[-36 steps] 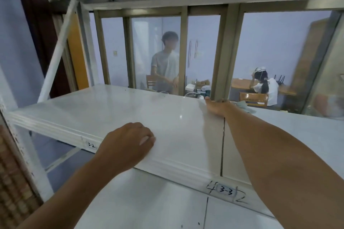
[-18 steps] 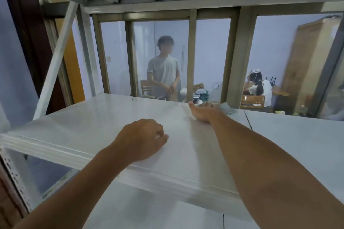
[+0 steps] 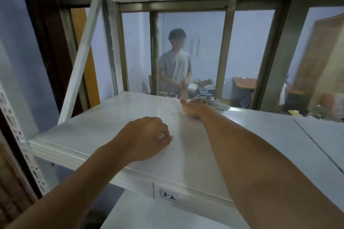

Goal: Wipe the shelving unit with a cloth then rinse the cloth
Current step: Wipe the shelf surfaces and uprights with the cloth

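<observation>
The white shelving unit's board [image 3: 104,126] stretches across the head view, labelled 3-2 on its front edge. My right hand [image 3: 194,107] reaches to the board's far edge and presses a pale grey-green cloth [image 3: 219,105] flat there; only the cloth's right part shows past my fingers. My left hand [image 3: 147,138] rests on the board near its front edge, fingers curled into a loose fist with nothing in it.
A white diagonal brace [image 3: 81,57] and perforated upright [image 3: 22,139] frame the unit's left side. Another shelf board [image 3: 320,135] adjoins on the right. Behind a glass partition [image 3: 191,50] a person stands; a lower shelf [image 3: 149,214] lies below.
My right hand with the cloth has slid left along the shelf's far edge. My left hand stays near the front edge. The camera has shifted left, showing label 3-2 instead of 3-3.
</observation>
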Available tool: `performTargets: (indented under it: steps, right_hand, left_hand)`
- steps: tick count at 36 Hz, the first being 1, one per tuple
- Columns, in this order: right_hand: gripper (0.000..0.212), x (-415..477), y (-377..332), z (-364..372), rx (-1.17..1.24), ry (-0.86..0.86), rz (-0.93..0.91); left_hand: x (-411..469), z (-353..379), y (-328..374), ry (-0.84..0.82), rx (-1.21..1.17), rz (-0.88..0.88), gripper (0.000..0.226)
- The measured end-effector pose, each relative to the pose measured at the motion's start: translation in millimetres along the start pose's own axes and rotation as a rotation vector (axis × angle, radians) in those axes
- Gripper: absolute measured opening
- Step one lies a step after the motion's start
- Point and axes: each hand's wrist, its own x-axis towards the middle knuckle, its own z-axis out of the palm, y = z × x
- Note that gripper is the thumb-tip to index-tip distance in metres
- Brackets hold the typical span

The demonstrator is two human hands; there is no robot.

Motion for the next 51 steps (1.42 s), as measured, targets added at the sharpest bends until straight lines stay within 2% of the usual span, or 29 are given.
performTargets:
  steps: [4,11,19,24,28,36,42,51]
  right_hand:
    - [0.115,14.2,-25.5,9.8,0.0,0.002,0.001]
    - [0.101,22.9,-77.4,22.5,0.024,0.023,-0.001]
    - [0.101,36.5,-149.0,37.4,0.055,0.047,0.034]
    - [0.097,47.3,-196.7,48.1,0.037,0.039,0.011]
    - [0.096,52.7,-232.4,56.4,0.053,0.035,-0.01]
    - [0.087,56.7,-283.2,66.5,0.11,0.004,-0.017]
    - [0.081,43.5,-306.5,67.7,0.114,-0.041,-0.048]
    - [0.078,39.6,-323.3,77.2,0.016,-0.027,-0.114]
  left_hand:
    - [1.3,-8.2,-21.0,0.007,0.004,-0.024,0.031]
    - [-3.8,-21.3,-72.1,-0.028,0.021,-0.036,0.033]
    - [-12.3,-28.4,-139.7,-0.056,0.023,0.029,0.035]
    - [-13.9,-32.4,-168.9,-0.025,-0.011,0.1,0.05]
    - [-15.6,-30.8,-188.4,0.02,0.024,0.083,0.035]
    - [-20.0,-35.2,-202.1,0.088,0.078,0.11,0.028]
    - [-24.2,-39.3,-205.5,0.04,0.084,0.164,0.032]
    - [-26.1,-41.2,-201.9,0.062,0.093,0.158,0.025]
